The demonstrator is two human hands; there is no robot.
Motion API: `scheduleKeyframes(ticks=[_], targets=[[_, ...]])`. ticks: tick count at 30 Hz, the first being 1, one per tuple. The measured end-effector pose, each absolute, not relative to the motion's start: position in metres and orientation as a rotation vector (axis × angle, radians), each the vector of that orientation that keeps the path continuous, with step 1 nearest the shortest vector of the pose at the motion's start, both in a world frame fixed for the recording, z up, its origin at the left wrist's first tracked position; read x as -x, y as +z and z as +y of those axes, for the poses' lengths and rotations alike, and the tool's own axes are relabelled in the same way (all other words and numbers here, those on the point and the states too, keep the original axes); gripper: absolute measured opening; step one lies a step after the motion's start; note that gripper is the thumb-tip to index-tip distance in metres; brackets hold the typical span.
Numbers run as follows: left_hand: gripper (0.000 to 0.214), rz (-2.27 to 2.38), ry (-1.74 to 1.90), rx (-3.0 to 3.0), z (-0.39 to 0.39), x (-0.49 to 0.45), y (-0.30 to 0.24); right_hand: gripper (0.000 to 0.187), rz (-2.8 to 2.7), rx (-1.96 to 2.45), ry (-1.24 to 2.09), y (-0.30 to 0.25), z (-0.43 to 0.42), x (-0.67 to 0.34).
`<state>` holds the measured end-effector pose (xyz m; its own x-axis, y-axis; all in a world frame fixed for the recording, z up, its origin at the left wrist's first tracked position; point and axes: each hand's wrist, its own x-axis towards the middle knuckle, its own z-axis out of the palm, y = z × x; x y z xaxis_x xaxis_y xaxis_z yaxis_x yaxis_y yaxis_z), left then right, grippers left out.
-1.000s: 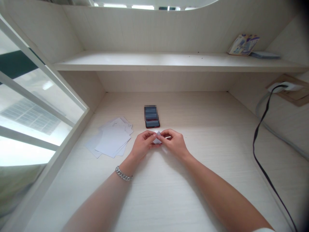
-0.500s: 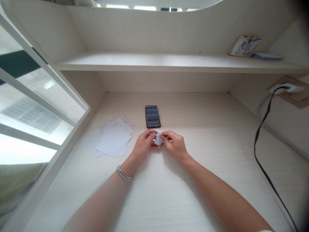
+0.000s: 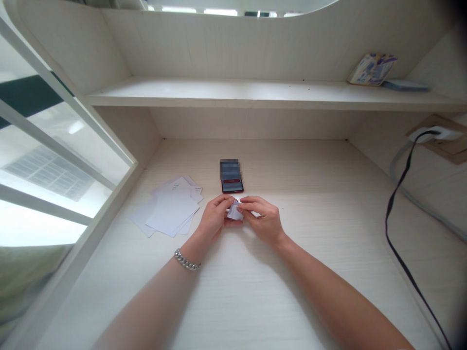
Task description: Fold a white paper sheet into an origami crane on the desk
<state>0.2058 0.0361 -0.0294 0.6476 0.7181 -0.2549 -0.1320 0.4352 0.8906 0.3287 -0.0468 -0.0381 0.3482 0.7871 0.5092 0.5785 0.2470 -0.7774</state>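
A small piece of folded white paper [image 3: 234,211] is held between my two hands, above the middle of the desk. My left hand [image 3: 215,214] is closed on its left side, fingers partly behind it. With thumb and fingertips, my right hand [image 3: 263,217] pinches the paper's right edge. Just beyond my fingers lies a smartphone [image 3: 232,186] with its screen facing up, part of it blurred out. To the left of my left hand, several loose white sheets of paper [image 3: 170,209] overlap in an untidy pile.
A shelf [image 3: 219,92] runs across the back above the desk [image 3: 292,175]. On its right end a colourful packet [image 3: 372,69] leans near a flat bluish item [image 3: 405,86]. From a wall socket [image 3: 438,135] a black cable [image 3: 389,214] hangs down the right side. White railings [image 3: 44,131] border the left.
The folded paper has shifted slightly left and turned, showing a wider face. My right fingertips have moved a little left with it. The phone and loose sheets lie as before.
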Motion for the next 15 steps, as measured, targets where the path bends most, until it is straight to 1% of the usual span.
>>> scheduleKeyframes(ticks=[7,10,13,15], targets=[[0.026,0.659,0.566,-1.078,0.034,-0.206,-0.030,0.011,-1.299,1.492,0.471,-0.034,-0.046,-0.330],[0.032,0.627,0.555,-1.106,0.034,-0.204,-0.031,0.017,-1.172,1.507,0.615,-0.037,-0.044,-0.333],[0.047,0.595,0.576,-1.162,0.036,-0.202,-0.033,0.026,-0.964,1.484,0.743,-0.041,-0.040,-0.337],[0.051,0.608,0.616,-1.192,0.037,-0.202,-0.035,0.030,-0.850,1.450,0.820,-0.043,-0.038,-0.340]])
